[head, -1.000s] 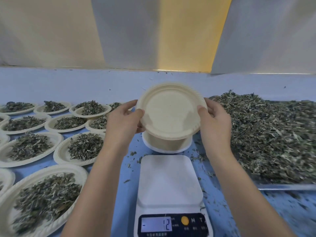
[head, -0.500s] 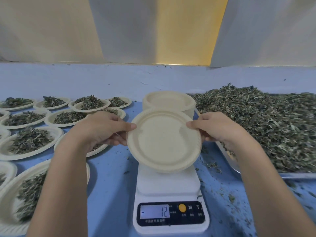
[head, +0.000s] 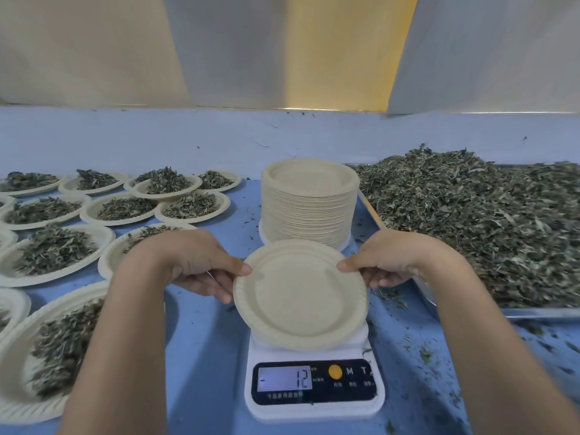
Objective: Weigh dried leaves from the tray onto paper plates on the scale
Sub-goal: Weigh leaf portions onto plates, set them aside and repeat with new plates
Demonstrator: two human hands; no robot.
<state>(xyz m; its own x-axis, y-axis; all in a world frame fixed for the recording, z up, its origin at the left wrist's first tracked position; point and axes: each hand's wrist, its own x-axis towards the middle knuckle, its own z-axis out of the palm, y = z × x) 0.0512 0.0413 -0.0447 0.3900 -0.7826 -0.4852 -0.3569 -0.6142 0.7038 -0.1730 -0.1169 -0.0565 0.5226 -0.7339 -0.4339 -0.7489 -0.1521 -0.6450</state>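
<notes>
Above the scale (head: 314, 384), the left hand (head: 194, 262) and right hand (head: 392, 262) pinch opposite rims of an empty paper plate (head: 301, 293) between thumb and curled fingers, with the tray (head: 533, 312) of dried leaves (head: 470, 221) right of the scale, a plate stack (head: 309, 208) behind it and filled plates (head: 56, 249) to its left.

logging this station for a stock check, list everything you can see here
empty paper plate: one, cream, over the scale platform
scale: one, white with black panel, front centre, display reads -12
plate stack: one tall stack, cream, behind the scale
filled plates: about a dozen, cream, leaves on each, left on the table
tray: one, metal, right
dried leaves: one heap, green-grey, in the tray
table: one, blue, strewn with leaf bits
left hand: pinches the empty plate's left rim
right hand: pinches its right rim
</notes>
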